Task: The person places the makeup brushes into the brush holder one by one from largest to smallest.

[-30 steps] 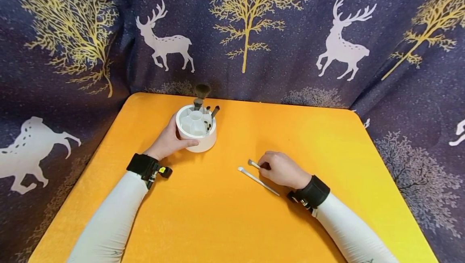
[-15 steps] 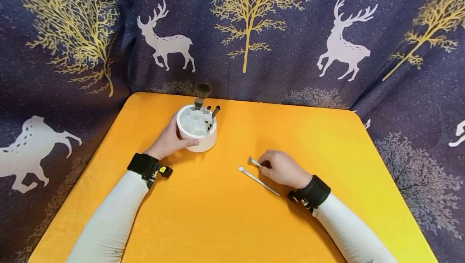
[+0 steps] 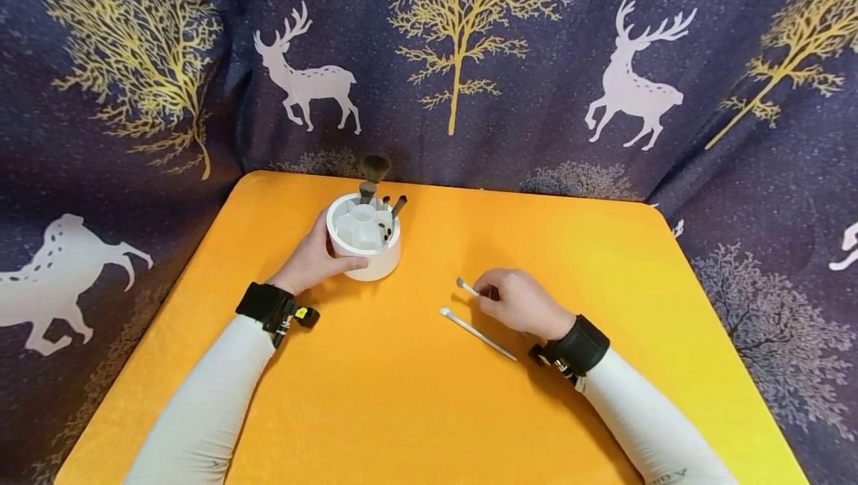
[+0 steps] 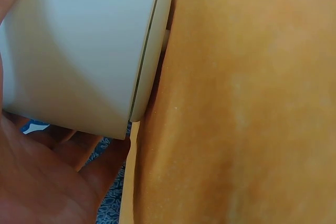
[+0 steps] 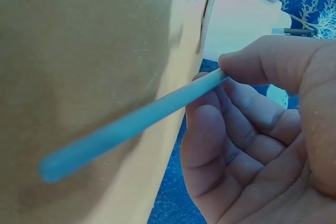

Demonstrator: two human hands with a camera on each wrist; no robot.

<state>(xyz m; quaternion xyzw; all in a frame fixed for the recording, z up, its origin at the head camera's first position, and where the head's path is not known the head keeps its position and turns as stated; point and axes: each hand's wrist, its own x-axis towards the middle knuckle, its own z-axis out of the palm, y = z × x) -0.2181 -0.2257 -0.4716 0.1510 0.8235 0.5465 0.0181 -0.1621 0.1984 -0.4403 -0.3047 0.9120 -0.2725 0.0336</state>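
A round white brush holder (image 3: 365,265) with divided compartments stands at the left of the table, several dark-bristled makeup brushes (image 3: 375,168) upright in its far and right compartments. My left hand (image 3: 311,258) grips its near left side, thumb across the front; the left wrist view shows the holder's smooth wall (image 4: 79,51) and base close up. Between thumb and fingers my right hand (image 3: 523,302) pinches a thin white-handled makeup brush (image 5: 136,121), whose bristle end points left toward the holder. A second white makeup brush (image 3: 477,334) lies on the table just below that hand.
The table (image 3: 375,410) has a yellow-orange cloth over it. Behind and at both sides hangs a dark blue curtain (image 3: 509,135) printed with deer and trees. Each wrist wears a black strap (image 3: 582,351) with a small camera.
My right hand has risen a little off the table with the pinched makeup brush, moving slightly away from the brush lying below. The left hand and holder stay put.
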